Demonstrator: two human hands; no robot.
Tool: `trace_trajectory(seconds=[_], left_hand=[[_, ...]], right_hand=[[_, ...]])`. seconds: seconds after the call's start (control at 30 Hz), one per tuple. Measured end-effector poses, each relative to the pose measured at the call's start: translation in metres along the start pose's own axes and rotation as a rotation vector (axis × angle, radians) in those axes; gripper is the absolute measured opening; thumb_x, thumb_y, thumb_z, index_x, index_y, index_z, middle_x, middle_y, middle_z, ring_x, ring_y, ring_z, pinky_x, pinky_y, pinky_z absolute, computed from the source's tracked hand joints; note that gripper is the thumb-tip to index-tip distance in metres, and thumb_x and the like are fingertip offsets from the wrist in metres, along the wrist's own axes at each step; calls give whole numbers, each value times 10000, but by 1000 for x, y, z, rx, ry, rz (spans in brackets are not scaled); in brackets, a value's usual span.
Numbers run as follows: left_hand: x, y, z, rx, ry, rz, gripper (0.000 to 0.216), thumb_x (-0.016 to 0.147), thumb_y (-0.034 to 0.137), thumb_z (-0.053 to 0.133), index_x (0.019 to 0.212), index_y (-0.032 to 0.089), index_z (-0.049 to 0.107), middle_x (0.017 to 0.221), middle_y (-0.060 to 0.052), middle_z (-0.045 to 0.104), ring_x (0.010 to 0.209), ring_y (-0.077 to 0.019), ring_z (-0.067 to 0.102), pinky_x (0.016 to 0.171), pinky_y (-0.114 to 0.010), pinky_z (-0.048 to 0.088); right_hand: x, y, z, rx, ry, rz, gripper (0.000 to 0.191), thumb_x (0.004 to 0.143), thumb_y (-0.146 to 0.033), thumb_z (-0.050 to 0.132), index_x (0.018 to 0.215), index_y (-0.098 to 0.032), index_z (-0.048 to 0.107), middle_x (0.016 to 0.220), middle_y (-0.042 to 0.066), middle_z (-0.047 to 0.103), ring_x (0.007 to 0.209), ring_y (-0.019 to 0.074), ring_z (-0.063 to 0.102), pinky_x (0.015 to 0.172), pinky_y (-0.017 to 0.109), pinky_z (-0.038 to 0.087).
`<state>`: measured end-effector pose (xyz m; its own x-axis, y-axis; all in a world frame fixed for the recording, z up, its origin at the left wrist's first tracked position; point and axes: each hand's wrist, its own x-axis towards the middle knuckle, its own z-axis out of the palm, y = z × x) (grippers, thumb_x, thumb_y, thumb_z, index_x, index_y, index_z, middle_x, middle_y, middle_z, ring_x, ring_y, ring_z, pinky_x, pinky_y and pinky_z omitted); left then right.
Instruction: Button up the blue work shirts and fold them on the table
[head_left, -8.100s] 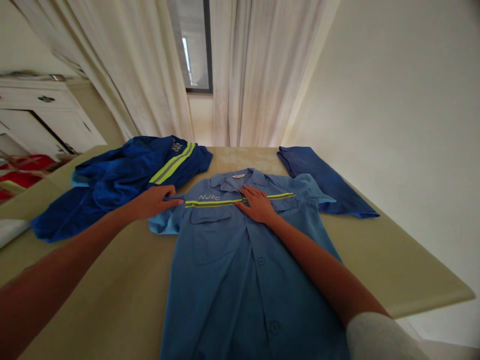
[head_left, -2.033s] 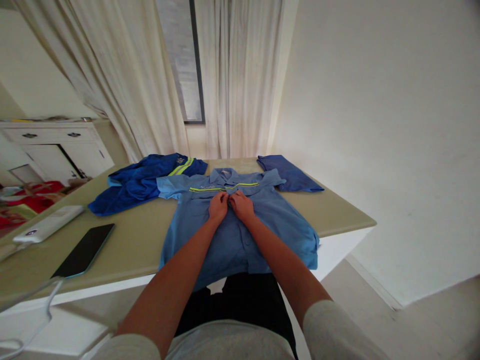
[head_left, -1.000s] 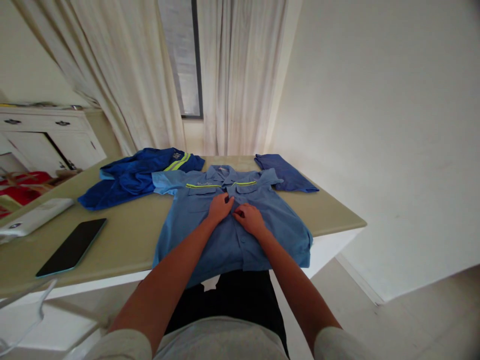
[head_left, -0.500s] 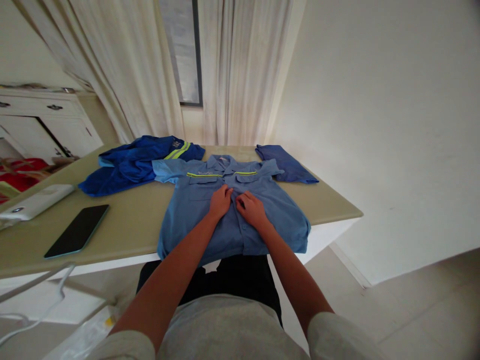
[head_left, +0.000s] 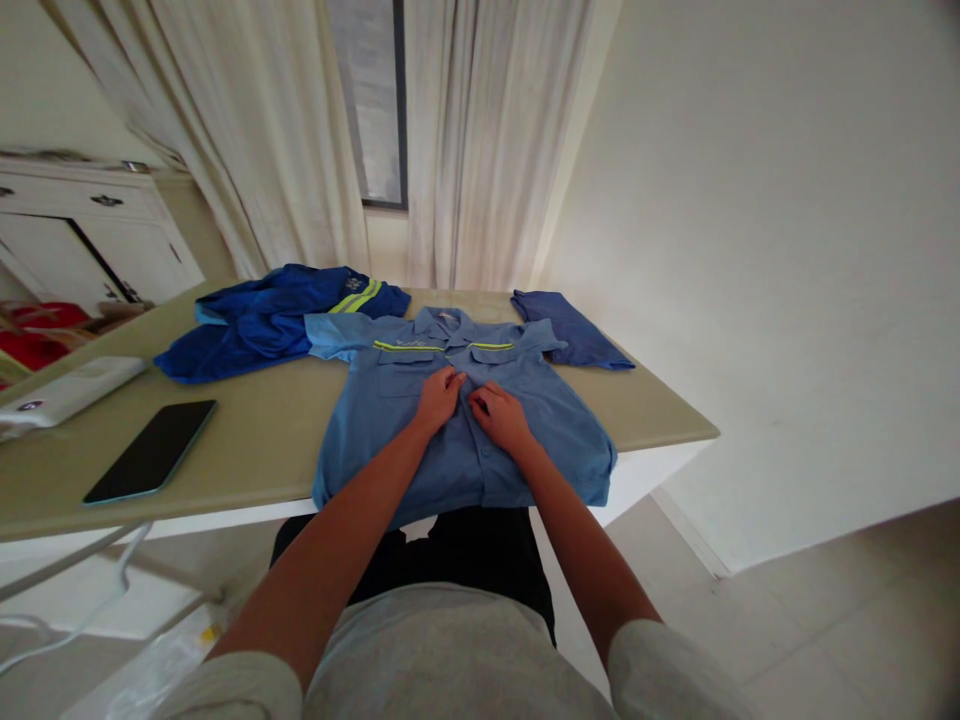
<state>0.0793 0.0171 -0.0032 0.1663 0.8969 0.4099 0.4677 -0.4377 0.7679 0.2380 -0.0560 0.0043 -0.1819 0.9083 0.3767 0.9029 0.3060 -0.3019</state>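
Observation:
A light blue short-sleeved work shirt [head_left: 375,430] lies front up on the table, its collar away from me and its hem hanging over the near edge. Yellow-green stripes cross the chest above two flap pockets. On the front opening, just below chest height, my left hand [head_left: 441,394] pinches the shirt's placket. My right hand [head_left: 498,412] is beside it, fingers curled and closed on the other side of the opening. Whatever cloth or button lies between the fingertips is too small to make out. A button shows on the placket below my hands.
A crumpled dark blue garment with a reflective stripe [head_left: 262,320] lies at the back left, a folded blue cloth [head_left: 574,330] at the back right. A black-screened phone [head_left: 154,450] and a white device [head_left: 71,392] rest on the table's [head_left: 255,440] left part. A wall [head_left: 787,250] stands right.
Both hands stay at the same spot on the shirt's front, with hardly any finger movement. The view has shifted very slightly; the shirt lies as before.

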Motion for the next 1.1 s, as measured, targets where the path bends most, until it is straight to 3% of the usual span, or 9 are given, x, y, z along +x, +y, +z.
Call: trace_trajectory(seconds=[0.37,0.5,0.87,1.1], left_hand=[[-1,-1,-1,-35,75,-91,353,964,332,585,642,232,479,577,28,510,588,-158,513,603,-290,326],[-3,-1,-2,-124,40,-84,340,954,357,588,662,237,464,547,51,444,545,-143,460,562,-278,302],[0,-4,-2,-241,-29,-122,303,952,384,578,701,220,535,623,14,618,585,-150,557,581,-262,368],[-2,-1,-2,-203,-28,-57,340,964,426,568,699,214,547,624,25,572,599,-150,533,579,-262,370]], right_hand=[[3,0,1,16,-25,-100,199,1065,-264,537,1084,-218,730,1086,57,695,966,167,640,885,249,449],[1,-2,0,-4,-12,-38,196,1060,-261,542,1074,-219,734,1101,61,701,949,167,645,851,248,450],[-1,-13,-6,-85,7,85,242,1078,-290,507,1086,-248,744,1126,69,715,955,193,667,809,277,480],[0,-8,-3,-80,63,75,248,1081,-287,500,1121,-246,741,1135,73,716,1017,193,659,869,273,482]])
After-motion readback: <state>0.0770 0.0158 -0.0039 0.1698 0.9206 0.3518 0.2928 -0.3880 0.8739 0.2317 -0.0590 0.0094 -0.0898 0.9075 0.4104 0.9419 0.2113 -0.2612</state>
